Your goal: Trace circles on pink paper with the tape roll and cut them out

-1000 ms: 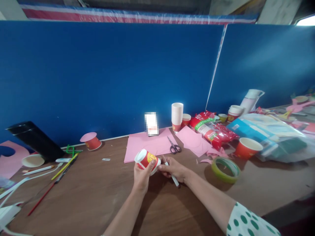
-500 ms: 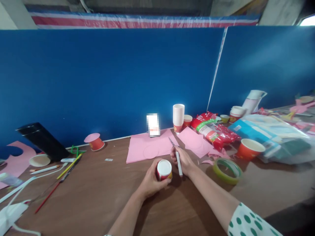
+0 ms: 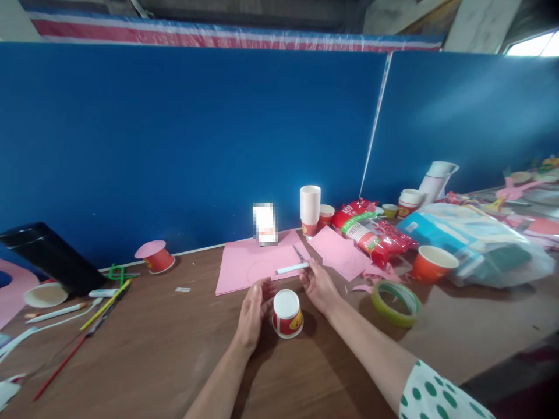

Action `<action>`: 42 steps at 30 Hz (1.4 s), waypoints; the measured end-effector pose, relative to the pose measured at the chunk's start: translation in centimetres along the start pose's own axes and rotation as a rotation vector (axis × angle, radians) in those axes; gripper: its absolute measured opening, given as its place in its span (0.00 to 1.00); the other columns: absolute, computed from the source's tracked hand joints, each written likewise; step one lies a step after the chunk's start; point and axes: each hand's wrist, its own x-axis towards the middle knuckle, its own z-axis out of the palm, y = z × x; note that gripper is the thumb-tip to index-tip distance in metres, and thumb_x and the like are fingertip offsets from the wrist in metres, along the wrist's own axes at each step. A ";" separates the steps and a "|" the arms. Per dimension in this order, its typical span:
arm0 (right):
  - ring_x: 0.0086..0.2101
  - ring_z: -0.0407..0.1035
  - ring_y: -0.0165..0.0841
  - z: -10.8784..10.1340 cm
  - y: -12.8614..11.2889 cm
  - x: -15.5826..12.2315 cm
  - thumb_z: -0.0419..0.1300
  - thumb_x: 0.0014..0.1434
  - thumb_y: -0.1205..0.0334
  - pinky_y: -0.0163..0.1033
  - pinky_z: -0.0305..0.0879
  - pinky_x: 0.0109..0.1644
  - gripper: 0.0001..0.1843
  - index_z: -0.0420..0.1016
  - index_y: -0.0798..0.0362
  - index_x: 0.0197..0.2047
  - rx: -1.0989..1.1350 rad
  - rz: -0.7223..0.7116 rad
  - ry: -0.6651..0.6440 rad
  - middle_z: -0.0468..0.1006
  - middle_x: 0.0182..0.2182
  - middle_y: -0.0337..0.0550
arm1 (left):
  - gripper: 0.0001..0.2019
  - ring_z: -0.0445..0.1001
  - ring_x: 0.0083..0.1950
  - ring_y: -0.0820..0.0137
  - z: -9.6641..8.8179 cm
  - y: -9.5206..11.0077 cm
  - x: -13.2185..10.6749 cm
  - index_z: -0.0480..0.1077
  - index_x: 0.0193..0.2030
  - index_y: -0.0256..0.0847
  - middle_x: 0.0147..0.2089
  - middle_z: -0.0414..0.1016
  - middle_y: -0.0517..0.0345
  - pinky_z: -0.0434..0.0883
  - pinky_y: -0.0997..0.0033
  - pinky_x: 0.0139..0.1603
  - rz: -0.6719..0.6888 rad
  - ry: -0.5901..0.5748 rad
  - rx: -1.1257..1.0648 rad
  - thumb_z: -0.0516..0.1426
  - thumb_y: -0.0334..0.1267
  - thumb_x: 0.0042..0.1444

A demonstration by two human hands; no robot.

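Observation:
A red paper cup (image 3: 287, 314) stands upside down on the brown table, white base up. My left hand (image 3: 253, 311) lies open just left of it, fingers stretched out and apart from the cup. My right hand (image 3: 318, 285) rests open behind and to the right of the cup. Its fingertips are at the end of a white pen (image 3: 292, 268), which lies flat on a pink paper sheet (image 3: 244, 267). Scissors (image 3: 299, 254) lie on the same sheet, partly hidden by my right fingers.
A green tape roll (image 3: 395, 299) and an upright red cup (image 3: 430, 263) sit to the right. Behind are a cup stack (image 3: 310, 203), a red packet (image 3: 371, 233) and a plastic bag (image 3: 480, 238). Left lie pencils (image 3: 100, 302) and an upturned cup (image 3: 155, 256).
My left hand set the cup upside down on the table and let go of it. My right hand carried the pen to the pink sheet and laid it flat.

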 end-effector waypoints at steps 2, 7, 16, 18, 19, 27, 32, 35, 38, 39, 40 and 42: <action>0.30 0.69 0.25 0.6 0.4 -0.3 0.65 0.48 0.50 0.29 0.68 0.33 0.16 0.68 0.50 0.35 0.052 -0.031 0.004 0.72 0.28 0.34 | 0.25 0.72 0.48 0.62 0.3 0.2 0.0 0.64 0.53 0.39 0.47 0.73 0.47 0.67 0.62 0.49 -0.008 0.003 0.037 0.57 0.50 0.52; 0.30 0.72 0.29 1.4 1.1 -0.7 0.67 0.47 0.58 0.34 0.67 0.35 0.17 0.74 0.56 0.40 -0.031 0.043 -0.215 0.76 0.27 0.39 | 0.22 0.73 0.45 0.64 0.6 0.5 0.2 0.66 0.50 0.39 0.45 0.74 0.49 0.68 0.62 0.48 -0.058 0.012 -0.061 0.61 0.44 0.49; 0.33 0.72 0.32 1.4 1.3 -0.6 0.65 0.49 0.59 0.36 0.66 0.37 0.15 0.76 0.55 0.41 -0.313 -0.011 -0.289 0.80 0.34 0.44 | 0.18 0.75 0.38 0.70 -0.1 0.2 0.7 0.69 0.45 0.36 0.36 0.76 0.54 0.69 0.66 0.46 -0.105 0.142 -0.251 0.62 0.40 0.48; 0.34 0.73 0.34 1.4 1.4 -0.7 0.65 0.49 0.59 0.37 0.66 0.38 0.16 0.76 0.55 0.42 -0.347 -0.017 -0.295 0.80 0.35 0.44 | 0.18 0.75 0.39 0.69 0.2 0.4 0.6 0.69 0.45 0.36 0.36 0.76 0.53 0.69 0.66 0.47 -0.101 0.134 -0.260 0.62 0.40 0.48; 0.34 0.73 0.34 1.5 1.4 -0.7 0.64 0.50 0.58 0.37 0.66 0.38 0.16 0.76 0.55 0.42 -0.363 -0.024 -0.298 0.80 0.35 0.45 | 0.18 0.75 0.40 0.68 0.3 0.5 0.5 0.69 0.46 0.36 0.37 0.77 0.53 0.69 0.65 0.47 -0.098 0.123 -0.264 0.62 0.40 0.48; 0.34 0.73 0.36 1.8 1.4 -0.7 0.63 0.50 0.58 0.38 0.67 0.38 0.15 0.78 0.55 0.41 -0.446 -0.061 -0.330 0.80 0.33 0.44 | 0.15 0.76 0.40 0.62 0.9 1.0 0.4 0.71 0.40 0.34 0.36 0.78 0.50 0.70 0.61 0.46 -0.085 0.062 -0.211 0.62 0.41 0.47; 0.34 0.72 0.36 1.8 1.3 -0.8 0.62 0.52 0.56 0.39 0.66 0.38 0.16 0.78 0.55 0.43 -0.459 -0.067 -0.361 0.80 0.33 0.44 | 0.12 0.76 0.39 0.63 0.9 0.8 0.4 0.72 0.36 0.35 0.34 0.78 0.52 0.70 0.64 0.44 -0.074 0.070 -0.209 0.61 0.41 0.47; 0.34 0.72 0.35 1.9 1.5 -0.8 0.61 0.52 0.55 0.39 0.66 0.38 0.18 0.78 0.54 0.44 -0.447 -0.065 -0.377 0.80 0.34 0.44 | 0.11 0.76 0.38 0.65 1.0 0.8 0.4 0.71 0.35 0.37 0.34 0.78 0.54 0.69 0.65 0.45 -0.057 0.101 -0.222 0.62 0.41 0.47; 0.36 0.72 0.36 2.0 1.6 -1.0 0.61 0.53 0.56 0.39 0.66 0.39 0.18 0.77 0.54 0.46 -0.446 -0.077 -0.381 0.80 0.35 0.44 | 0.12 0.76 0.37 0.67 1.1 0.9 0.3 0.71 0.34 0.36 0.34 0.77 0.54 0.70 0.67 0.44 -0.025 0.163 -0.221 0.63 0.42 0.46; 0.36 0.72 0.36 2.2 1.6 -1.0 0.61 0.53 0.56 0.39 0.66 0.39 0.18 0.77 0.54 0.46 -0.449 -0.083 -0.380 0.80 0.35 0.44 | 0.12 0.76 0.37 0.67 1.2 1.0 0.3 0.70 0.34 0.36 0.33 0.77 0.54 0.70 0.67 0.43 -0.020 0.186 -0.218 0.63 0.42 0.45; 0.37 0.72 0.36 2.3 1.6 -1.1 0.61 0.53 0.56 0.38 0.66 0.39 0.18 0.77 0.53 0.46 -0.453 -0.085 -0.377 0.80 0.36 0.44 | 0.13 0.76 0.36 0.67 1.2 1.1 0.3 0.70 0.33 0.36 0.33 0.77 0.54 0.71 0.67 0.42 -0.020 0.211 -0.215 0.63 0.42 0.45; 0.37 0.72 0.36 2.5 1.5 -1.2 0.61 0.53 0.56 0.38 0.66 0.39 0.18 0.77 0.54 0.46 -0.467 -0.086 -0.373 0.80 0.37 0.45 | 0.14 0.76 0.35 0.67 1.3 1.2 0.2 0.70 0.33 0.36 0.32 0.77 0.54 0.71 0.68 0.40 -0.022 0.262 -0.210 0.64 0.43 0.43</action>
